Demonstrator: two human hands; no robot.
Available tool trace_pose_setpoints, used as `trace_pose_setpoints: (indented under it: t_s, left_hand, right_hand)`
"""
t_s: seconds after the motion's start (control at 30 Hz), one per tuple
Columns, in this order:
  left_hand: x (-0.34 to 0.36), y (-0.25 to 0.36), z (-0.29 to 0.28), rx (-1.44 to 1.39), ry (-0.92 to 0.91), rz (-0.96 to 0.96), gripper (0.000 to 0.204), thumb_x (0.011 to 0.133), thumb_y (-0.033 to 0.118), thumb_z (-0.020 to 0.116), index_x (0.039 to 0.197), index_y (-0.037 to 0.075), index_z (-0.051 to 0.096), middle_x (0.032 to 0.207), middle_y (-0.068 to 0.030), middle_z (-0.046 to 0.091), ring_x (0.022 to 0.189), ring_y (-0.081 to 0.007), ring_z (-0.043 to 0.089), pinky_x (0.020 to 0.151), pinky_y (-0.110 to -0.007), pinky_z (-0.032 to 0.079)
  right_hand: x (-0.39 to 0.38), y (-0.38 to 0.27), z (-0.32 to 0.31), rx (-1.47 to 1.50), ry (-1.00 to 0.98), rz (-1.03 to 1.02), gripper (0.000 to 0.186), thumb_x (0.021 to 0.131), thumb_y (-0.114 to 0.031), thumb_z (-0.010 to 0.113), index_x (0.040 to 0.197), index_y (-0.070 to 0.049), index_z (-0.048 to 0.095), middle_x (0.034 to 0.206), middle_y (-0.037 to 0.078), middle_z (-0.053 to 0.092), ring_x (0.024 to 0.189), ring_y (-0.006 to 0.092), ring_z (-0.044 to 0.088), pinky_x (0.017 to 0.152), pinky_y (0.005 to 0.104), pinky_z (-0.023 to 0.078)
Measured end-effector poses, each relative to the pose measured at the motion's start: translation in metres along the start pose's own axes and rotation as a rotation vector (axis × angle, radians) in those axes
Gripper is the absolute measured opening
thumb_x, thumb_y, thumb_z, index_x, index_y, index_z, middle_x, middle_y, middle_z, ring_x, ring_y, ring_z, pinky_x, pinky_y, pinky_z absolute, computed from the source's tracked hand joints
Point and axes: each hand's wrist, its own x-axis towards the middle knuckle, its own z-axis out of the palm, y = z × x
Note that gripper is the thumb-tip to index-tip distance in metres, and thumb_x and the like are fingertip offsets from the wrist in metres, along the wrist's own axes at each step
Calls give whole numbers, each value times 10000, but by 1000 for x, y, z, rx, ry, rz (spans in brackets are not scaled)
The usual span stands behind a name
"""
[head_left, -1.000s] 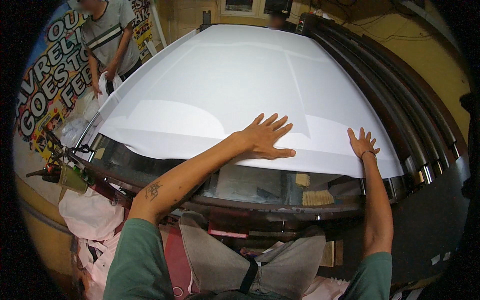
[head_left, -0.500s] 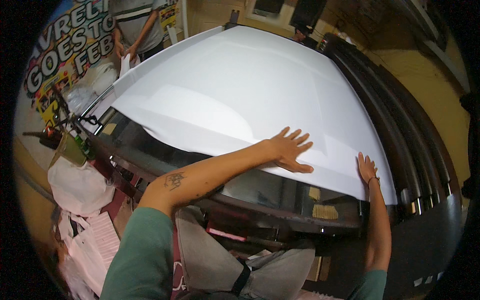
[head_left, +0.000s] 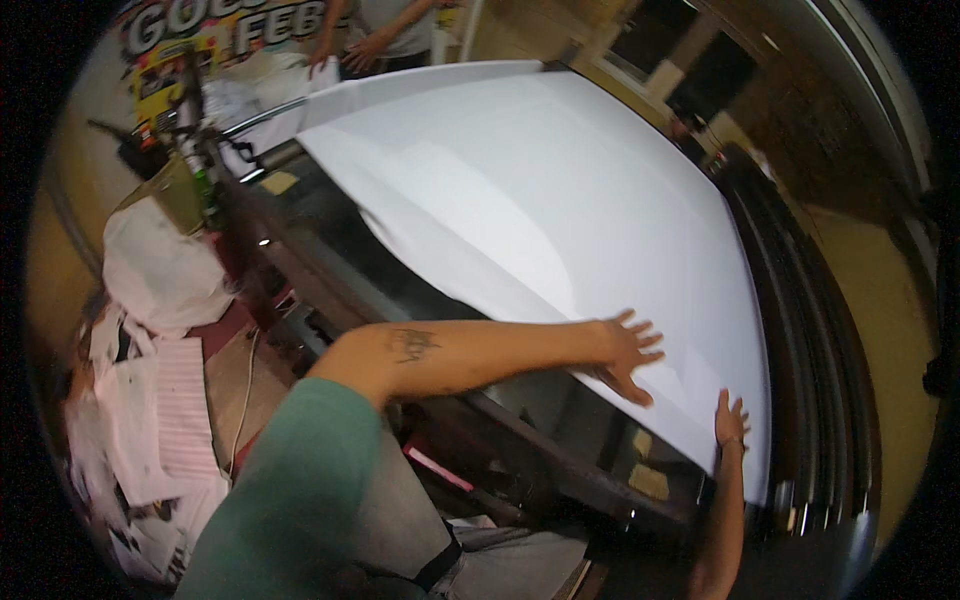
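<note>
A wide white sheet (head_left: 520,190), fabric or paper, covers most of a dark, glossy table-like machine bed (head_left: 400,262). Its near edge is slightly wavy and leaves a strip of the dark surface bare. My left hand (head_left: 627,358) lies on the sheet close to that near edge, palm down and fingers spread. Farther right, near the sheet's right corner, my right hand (head_left: 732,420) rests on it with the fingers stretched out. Neither hand grips anything.
Long dark rollers (head_left: 815,350) run along the sheet's right side. Another person's hands (head_left: 372,50) are at the far left edge. On the left are a white bag (head_left: 160,265), pale pleated cloth (head_left: 187,405) and a green container (head_left: 178,200). Windows (head_left: 640,45) show behind.
The view has turned, so the sheet and table appear slanted and farther right. Both hands stay on the sheet near its edge, fingers still outstretched. The other person's hands remain at the far edge.
</note>
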Motion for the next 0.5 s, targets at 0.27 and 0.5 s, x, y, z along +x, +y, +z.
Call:
trace_pose_setpoints:
  t_s: [0.27, 0.5]
  left_hand:
    - [1, -8, -1, 85, 13, 33, 1068, 879, 842, 329, 1567, 32, 227, 1627, -253, 161, 1512, -417, 141, 1211, -604, 93]
    - [-8, 32, -76, 150, 364, 117, 667, 958, 550, 549, 1495, 169, 441, 1590, -112, 354, 1499, -288, 260, 1217, -597, 87]
  right_hand:
    - [-11, -4, -2, 28, 8, -1, 1008, 842, -864, 279, 1610, -224, 145, 1670, 171, 53, 1520, 448, 21, 1136, 733, -34]
    - [-15, -7, -5, 44, 18, 0, 988, 851, -823, 316, 1600, -188, 207, 1662, 195, 77, 1514, 468, 32, 1129, 742, -27]
